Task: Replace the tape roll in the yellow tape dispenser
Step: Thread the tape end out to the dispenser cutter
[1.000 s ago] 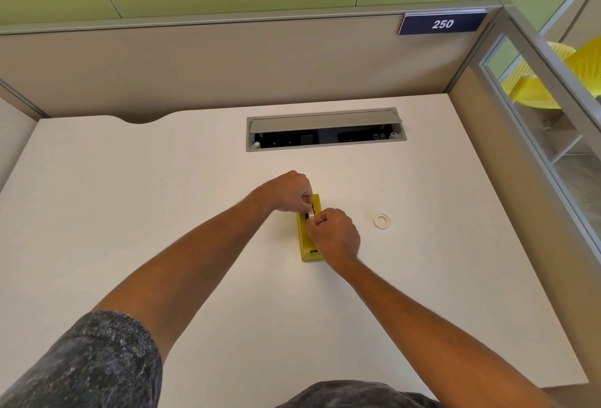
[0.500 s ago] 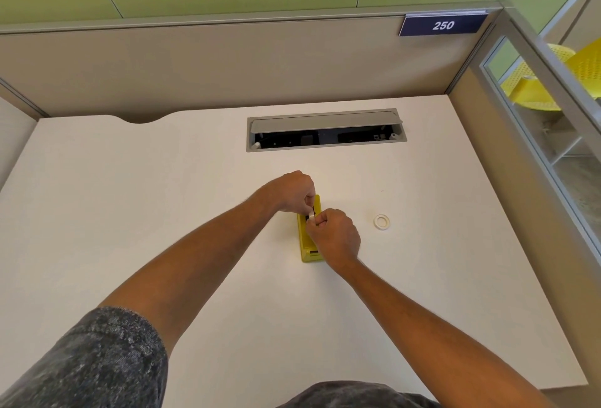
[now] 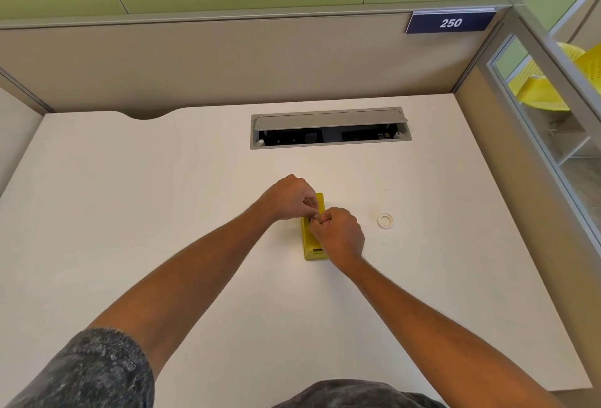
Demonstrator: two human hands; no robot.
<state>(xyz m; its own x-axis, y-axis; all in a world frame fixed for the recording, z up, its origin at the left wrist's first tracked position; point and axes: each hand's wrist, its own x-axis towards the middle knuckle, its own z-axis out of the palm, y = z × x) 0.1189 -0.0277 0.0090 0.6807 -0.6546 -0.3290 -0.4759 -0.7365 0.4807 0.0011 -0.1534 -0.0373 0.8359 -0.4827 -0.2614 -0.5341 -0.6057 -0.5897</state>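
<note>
Here both hands [image 3: 320,217] pinch (fingertips meeting) atop yellow dispenser [image 3: 309,242].

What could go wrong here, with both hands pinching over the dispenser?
1. Both the left hand and the right hand pinch at one spot above the yellow tape dispenser; neither clearly braces it, so it might slide on the smooth desk.
2. The fingers hide what is pinched, so a misfeed could go unnoticed.
3. The small white ring lies loose nearby; the right forearm might knock it.
</note>
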